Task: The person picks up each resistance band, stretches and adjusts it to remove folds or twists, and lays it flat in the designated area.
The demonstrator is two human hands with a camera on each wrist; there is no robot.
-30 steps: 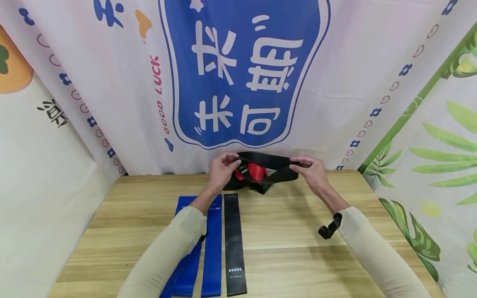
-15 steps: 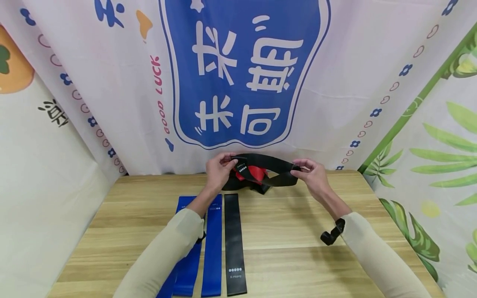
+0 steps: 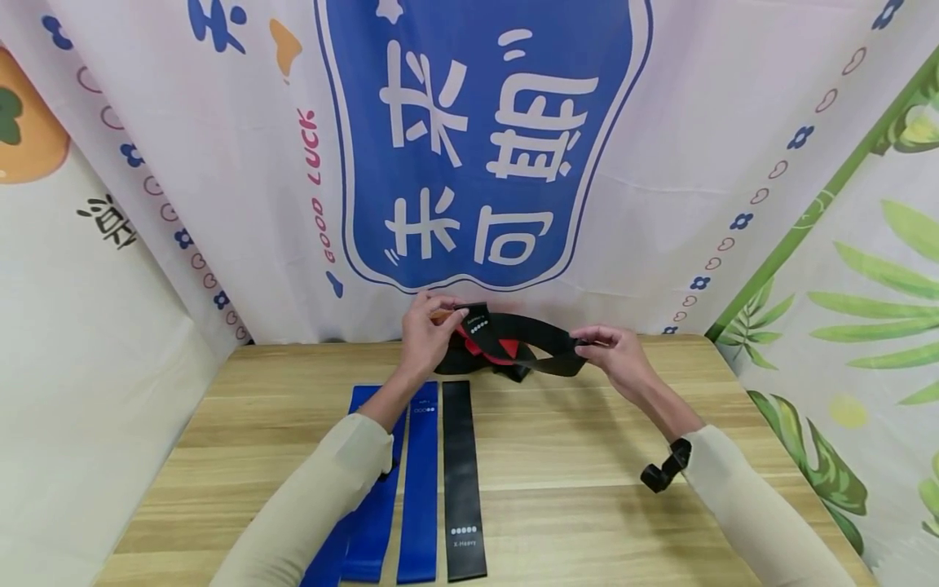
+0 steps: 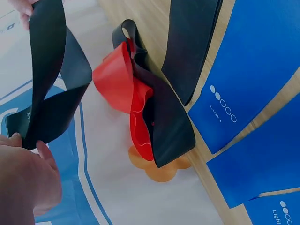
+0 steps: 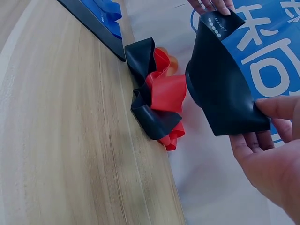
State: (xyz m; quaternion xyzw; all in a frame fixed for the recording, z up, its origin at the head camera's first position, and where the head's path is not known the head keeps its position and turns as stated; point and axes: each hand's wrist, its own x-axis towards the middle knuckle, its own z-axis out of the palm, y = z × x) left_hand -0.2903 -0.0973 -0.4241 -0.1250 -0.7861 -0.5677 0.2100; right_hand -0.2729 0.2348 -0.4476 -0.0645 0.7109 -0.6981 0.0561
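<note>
A black X-Heavy resistance band loop (image 3: pixel 539 328) is held above the back of the table between both hands. My left hand (image 3: pixel 425 338) pinches its printed end, while my right hand (image 3: pixel 616 356) pinches the other end with thumb below the fingers in the head view. In the right wrist view the held black loop (image 5: pixel 225 79) sags and twists a little, and my right hand (image 5: pixel 276 145) grips its near end. Below it lies a crumpled heap of red bands (image 5: pixel 169 91) and a black band (image 5: pixel 140 58), partly hidden in the head view.
Flat on the wooden table (image 3: pixel 572 505) lie several blue bands (image 3: pixel 418 489), marked Light, left of centre. A flat black X-Heavy band (image 3: pixel 462 465) lies beside them. A printed curtain (image 3: pixel 257 204) hangs behind the table's back edge. My left forearm covers part of the blue bands.
Both hands have shifted slightly apart, the left to the left and the right lower and to the right. The loop has turned, so its printed end faces the head camera more fully.
</note>
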